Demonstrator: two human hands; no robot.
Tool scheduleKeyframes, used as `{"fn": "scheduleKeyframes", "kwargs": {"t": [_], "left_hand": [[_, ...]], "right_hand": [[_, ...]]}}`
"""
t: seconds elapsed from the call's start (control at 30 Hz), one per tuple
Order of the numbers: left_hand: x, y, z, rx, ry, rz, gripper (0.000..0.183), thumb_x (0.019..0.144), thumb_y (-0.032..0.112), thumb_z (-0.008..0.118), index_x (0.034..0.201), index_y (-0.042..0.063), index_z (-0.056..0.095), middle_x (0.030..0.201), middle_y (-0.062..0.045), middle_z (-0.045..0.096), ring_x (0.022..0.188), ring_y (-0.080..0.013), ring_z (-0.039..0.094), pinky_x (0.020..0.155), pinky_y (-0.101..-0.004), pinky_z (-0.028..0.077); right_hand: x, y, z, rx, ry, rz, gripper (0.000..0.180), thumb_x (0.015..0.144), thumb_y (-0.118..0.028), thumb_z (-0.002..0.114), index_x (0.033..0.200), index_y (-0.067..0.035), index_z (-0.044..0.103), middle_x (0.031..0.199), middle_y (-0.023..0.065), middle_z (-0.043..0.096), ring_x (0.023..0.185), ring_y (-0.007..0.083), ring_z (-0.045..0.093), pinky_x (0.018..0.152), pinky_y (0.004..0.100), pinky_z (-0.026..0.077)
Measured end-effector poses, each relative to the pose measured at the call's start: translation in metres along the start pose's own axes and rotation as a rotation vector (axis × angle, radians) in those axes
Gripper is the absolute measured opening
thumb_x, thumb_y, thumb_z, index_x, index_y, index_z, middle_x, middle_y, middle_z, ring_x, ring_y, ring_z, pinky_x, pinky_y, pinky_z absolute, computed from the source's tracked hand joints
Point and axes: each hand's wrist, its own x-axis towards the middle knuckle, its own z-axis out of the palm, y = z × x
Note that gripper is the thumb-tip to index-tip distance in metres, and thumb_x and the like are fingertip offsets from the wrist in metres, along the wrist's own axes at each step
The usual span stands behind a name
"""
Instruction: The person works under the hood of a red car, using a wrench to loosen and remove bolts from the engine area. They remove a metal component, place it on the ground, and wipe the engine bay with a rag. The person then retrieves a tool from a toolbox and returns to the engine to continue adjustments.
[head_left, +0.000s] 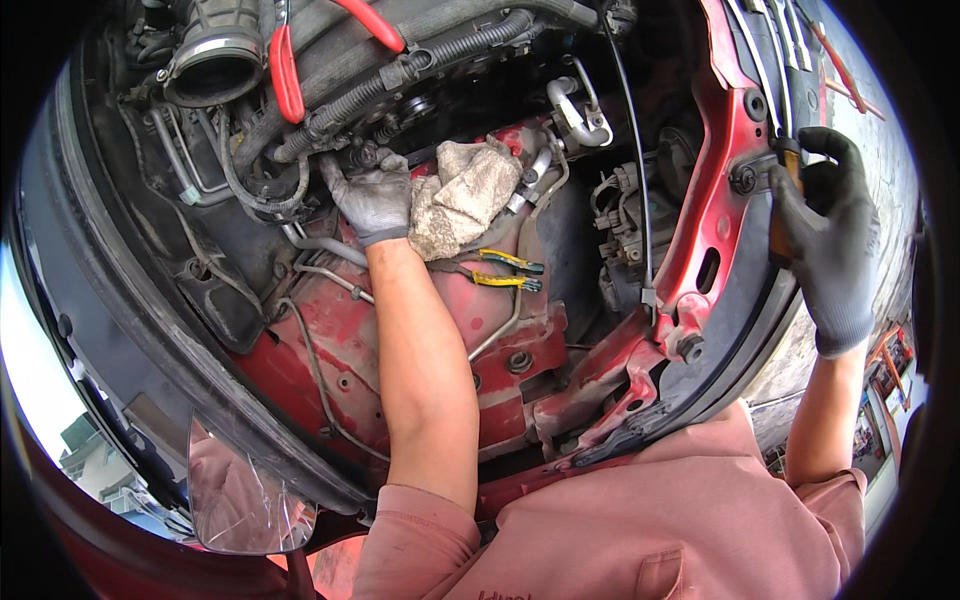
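Observation:
In a grey-black work glove, my left hand reaches into the engine bay, its fingers around a small dark fitting below a corrugated hose; its grip is partly hidden. A crumpled beige cloth lies right beside it. My right hand, gloved too, holds the amber handle of a screwdriver-like tool between thumb and fingers at the bay's front edge. Pliers with yellow-green handles lie on the red inner fender below the cloth. Red-handled pliers rest on the hoses above my left hand.
An open air intake duct sits at upper left. Metal pipes and a thin black cable stand right of the cloth. The red front body frame separates my hands. Long metal tools lie at upper right. A cracked side mirror is at lower left.

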Motion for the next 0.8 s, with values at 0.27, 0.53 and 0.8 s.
{"fn": "scheduleKeyframes", "kwargs": {"t": [0.27, 0.53, 0.8], "left_hand": [[0.01, -0.004, -0.002, -0.074, -0.115, -0.105, 0.04, 0.093, 0.046, 0.067, 0.089, 0.006, 0.063, 0.067, 0.003, 0.045, 0.056, -0.0127, 0.036, 0.055, -0.0274, 0.031], [0.01, 0.001, -0.007, -0.016, -0.1, -0.032, 0.038, 0.093, 0.046, 0.069, 0.095, 0.008, 0.066, 0.068, 0.003, 0.053, 0.053, -0.0128, 0.036, 0.054, -0.0282, 0.031], [-0.001, 0.005, 0.004, 0.01, -0.015, -0.027, 0.033, 0.093, 0.045, 0.07, 0.096, 0.012, 0.065, 0.075, 0.003, 0.057, 0.058, -0.0114, 0.037, 0.053, -0.0271, 0.03]], "right_hand": [[-0.017, -0.027, -0.08, 0.359, -0.439, -0.17, 0.05, 0.099, -0.026, 0.06, 0.141, 0.001, 0.051, 0.1, 0.0083, 0.063, 0.08, 0.013, 0.054, 0.071, 0.0284, 0.043], [0.056, -0.151, 0.056, -0.285, -0.707, -0.864, 0.018, 0.085, -0.017, 0.069, 0.092, 0.0, 0.067, 0.074, 0.015, 0.067, 0.076, 0.0369, 0.07, 0.07, 0.0442, 0.056], [0.07, -0.166, 0.139, -0.379, -0.647, -0.884, 0.023, 0.088, -0.013, 0.065, 0.107, -0.005, 0.075, 0.087, 0.0164, 0.075, 0.085, 0.0334, 0.075, 0.072, 0.0433, 0.06]]}}
